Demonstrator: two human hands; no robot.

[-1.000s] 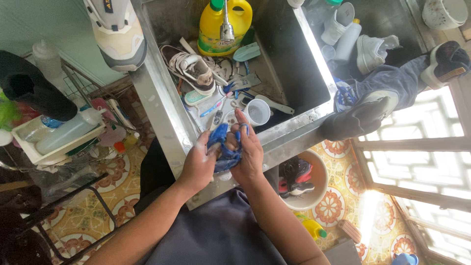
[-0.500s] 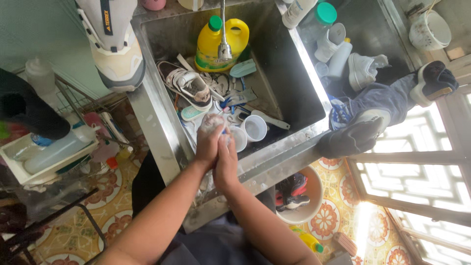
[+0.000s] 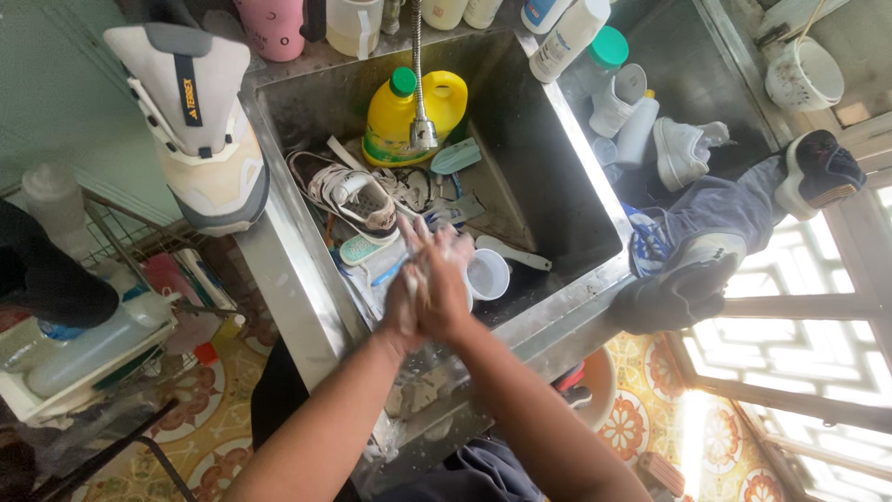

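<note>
The left hand (image 3: 413,293) and right hand (image 3: 446,288) are pressing together palm to palm, soapy, each grip flat and holding nothing, above the steel sink (image 3: 576,158). Below them are lying a sneaker (image 3: 348,195), a white cup (image 3: 488,274) and a yellow detergent jug (image 3: 409,116) behind the faucet (image 3: 423,130).

The sink (image 3: 557,177) is dull, scuffed metal. The yellow jug (image 3: 409,116) is glossy plastic, the white cup (image 3: 487,275) matt plastic. The sneaker (image 3: 348,195) looks woven cloth. Both hands (image 3: 429,288) glisten with foam.

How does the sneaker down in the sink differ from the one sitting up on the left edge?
The sneaker in the sink is low-cut, dark-trimmed, and lies among clutter near the hands. The sneaker on the edge is bulkier, grey and cream, perched on the sink's rim. Both look like sports shoes.
</note>
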